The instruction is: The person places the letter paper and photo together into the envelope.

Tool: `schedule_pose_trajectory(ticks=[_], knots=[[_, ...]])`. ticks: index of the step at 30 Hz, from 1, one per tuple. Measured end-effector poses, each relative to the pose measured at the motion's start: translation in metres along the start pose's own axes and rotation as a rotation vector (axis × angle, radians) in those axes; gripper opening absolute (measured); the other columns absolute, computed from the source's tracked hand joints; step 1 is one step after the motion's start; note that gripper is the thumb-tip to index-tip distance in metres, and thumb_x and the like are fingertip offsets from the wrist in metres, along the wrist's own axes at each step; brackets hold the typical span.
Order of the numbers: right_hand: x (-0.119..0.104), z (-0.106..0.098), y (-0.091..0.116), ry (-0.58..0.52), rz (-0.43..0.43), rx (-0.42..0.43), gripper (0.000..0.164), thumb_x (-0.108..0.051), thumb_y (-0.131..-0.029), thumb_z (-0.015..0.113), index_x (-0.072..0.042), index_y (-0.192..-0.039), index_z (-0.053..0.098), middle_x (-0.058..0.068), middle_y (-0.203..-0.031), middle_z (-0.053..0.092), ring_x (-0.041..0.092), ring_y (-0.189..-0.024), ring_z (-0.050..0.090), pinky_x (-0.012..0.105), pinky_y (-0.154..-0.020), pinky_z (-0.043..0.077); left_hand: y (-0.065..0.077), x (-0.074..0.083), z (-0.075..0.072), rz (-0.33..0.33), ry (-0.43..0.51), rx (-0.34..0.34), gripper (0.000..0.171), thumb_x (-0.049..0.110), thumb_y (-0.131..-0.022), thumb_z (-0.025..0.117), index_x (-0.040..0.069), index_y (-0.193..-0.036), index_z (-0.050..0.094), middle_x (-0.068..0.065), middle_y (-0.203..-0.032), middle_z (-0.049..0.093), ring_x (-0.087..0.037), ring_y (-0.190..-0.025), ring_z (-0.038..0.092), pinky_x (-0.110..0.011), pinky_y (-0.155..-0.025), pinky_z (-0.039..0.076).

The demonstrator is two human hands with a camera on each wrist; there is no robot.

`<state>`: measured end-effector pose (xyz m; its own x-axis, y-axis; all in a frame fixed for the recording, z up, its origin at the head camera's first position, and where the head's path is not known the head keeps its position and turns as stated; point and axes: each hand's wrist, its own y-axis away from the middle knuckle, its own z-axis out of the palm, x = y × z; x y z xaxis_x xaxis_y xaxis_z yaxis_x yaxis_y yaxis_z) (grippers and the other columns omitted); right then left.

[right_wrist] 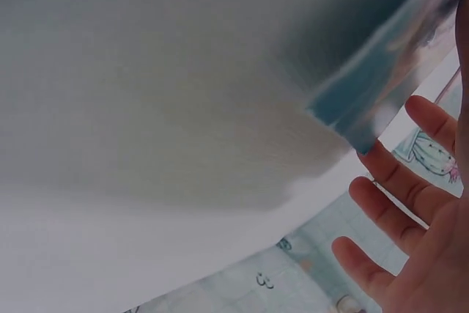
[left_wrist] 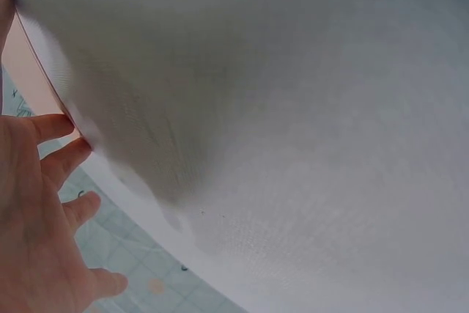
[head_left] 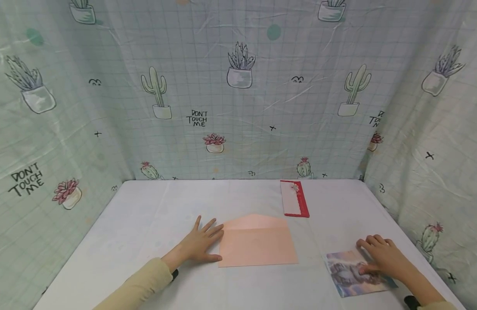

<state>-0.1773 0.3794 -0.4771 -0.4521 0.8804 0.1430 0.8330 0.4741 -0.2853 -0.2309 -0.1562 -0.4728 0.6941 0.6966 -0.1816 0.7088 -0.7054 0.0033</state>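
Note:
A peach envelope (head_left: 258, 247) lies flat on the white table, its pointed flap spread out toward the back. At its left side my left hand (head_left: 202, 244) rests with spread fingers, some touching the envelope's edge. To the right lies a card with a blue, pink and purple picture (head_left: 341, 280). My right hand (head_left: 383, 258) is over that card, thumb on its face and fingers spread around its far edge. In the right wrist view, a fingertip (right_wrist: 372, 153) touches one corner of the card (right_wrist: 344, 119). The palm hides part of the picture.
A red and white card (head_left: 293, 200) with a small flower-like ornament lies near the table's back edge, behind the envelope. Cactus-printed cloth (head_left: 238, 107) hangs at the back and both sides of the white table (head_left: 165, 206).

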Motion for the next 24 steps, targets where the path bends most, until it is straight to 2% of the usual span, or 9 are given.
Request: schedule_pose_trajectory(ticks=[3, 9, 16, 24], knots=[[-0.0005, -0.0004, -0.0025, -0.006, -0.004, -0.013, 0.060, -0.069, -0.049, 0.058, -0.023, -0.086, 0.051, -0.012, -0.074, 0.034, 0.012, -0.072, 0.037, 0.029, -0.057, 0.027, 0.0002, -0.0011, 0.0005, 0.004, -0.002, 0.004, 0.076, 0.067, -0.080, 0.040, 0.014, -0.134, 0.041, -0.003, -0.142, 0.037, -0.031, -0.134, 0.027, -0.065, -0.100, 0.018], [-0.0011, -0.0043, -0.0065, -0.050, 0.077, -0.160, 0.064, -0.071, -0.047, 0.058, -0.018, -0.081, 0.046, -0.007, -0.074, 0.033, 0.014, -0.071, 0.033, 0.028, -0.055, 0.021, 0.0007, -0.0011, 0.0011, 0.001, -0.005, 0.004, 0.075, 0.067, -0.079, 0.041, 0.015, -0.133, 0.043, -0.003, -0.142, 0.037, -0.030, -0.134, 0.028, -0.065, -0.099, 0.019], [0.0006, -0.0055, -0.0075, -0.055, 0.148, -0.255, 0.066, -0.073, -0.048, 0.059, -0.017, -0.080, 0.045, -0.004, -0.076, 0.035, 0.017, -0.072, 0.032, 0.030, -0.054, 0.022, 0.0008, -0.0004, 0.0007, -0.008, -0.001, 0.007, 0.075, 0.067, -0.079, 0.042, 0.015, -0.133, 0.043, -0.002, -0.141, 0.038, -0.030, -0.133, 0.028, -0.065, -0.099, 0.019], [0.0011, -0.0082, -0.0075, -0.038, 0.176, -0.312, 0.070, -0.075, -0.050, 0.056, -0.016, -0.088, 0.050, -0.004, -0.078, 0.045, 0.018, -0.071, 0.040, 0.033, -0.053, 0.028, 0.0007, -0.0001, 0.0011, -0.003, -0.015, 0.006, 0.075, 0.067, -0.079, 0.042, 0.015, -0.133, 0.042, -0.002, -0.141, 0.038, -0.030, -0.133, 0.029, -0.065, -0.099, 0.020]])
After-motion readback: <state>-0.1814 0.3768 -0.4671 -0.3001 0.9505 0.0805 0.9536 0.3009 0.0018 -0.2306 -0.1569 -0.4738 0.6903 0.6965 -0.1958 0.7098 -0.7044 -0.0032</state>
